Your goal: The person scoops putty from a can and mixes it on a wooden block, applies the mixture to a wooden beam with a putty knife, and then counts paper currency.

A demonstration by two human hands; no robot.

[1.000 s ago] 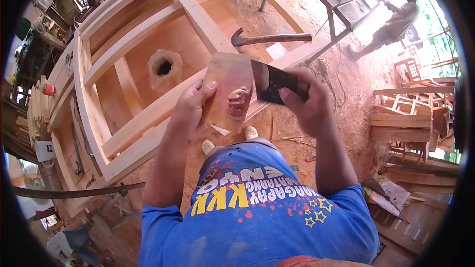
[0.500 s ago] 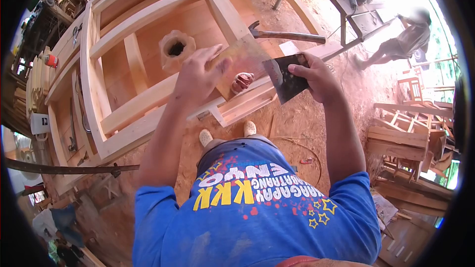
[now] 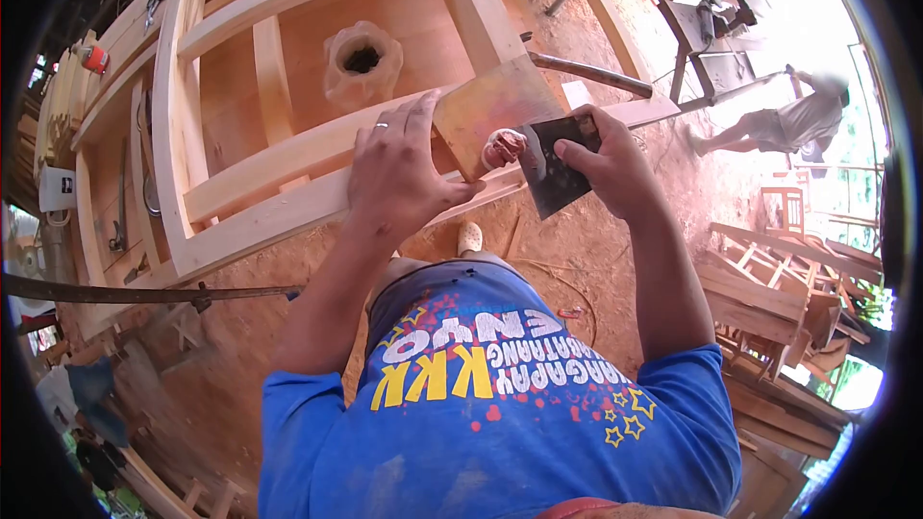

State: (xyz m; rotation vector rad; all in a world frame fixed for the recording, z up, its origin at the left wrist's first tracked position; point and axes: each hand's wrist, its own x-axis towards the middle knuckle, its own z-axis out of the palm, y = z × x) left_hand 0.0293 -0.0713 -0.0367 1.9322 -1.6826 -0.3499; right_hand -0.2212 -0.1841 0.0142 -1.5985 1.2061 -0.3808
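Above the pale wooden frame (image 3: 260, 221), the left hand (image 3: 399, 173) clasps the left edge of a small flat board (image 3: 486, 106), which looks light and rigid. A pinkish lump of filler (image 3: 502, 146), probably soft and sticky, sits at the board's near corner. A thin dark scraper blade (image 3: 553, 178) touches the lump, pinched along its upper edge by the right hand (image 3: 611, 168). The blade looks stiff and sharp-edged.

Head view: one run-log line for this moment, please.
left hand: holds board with putty | right hand: holds scraper, blade beside putty | behind: wooden frame, hammer
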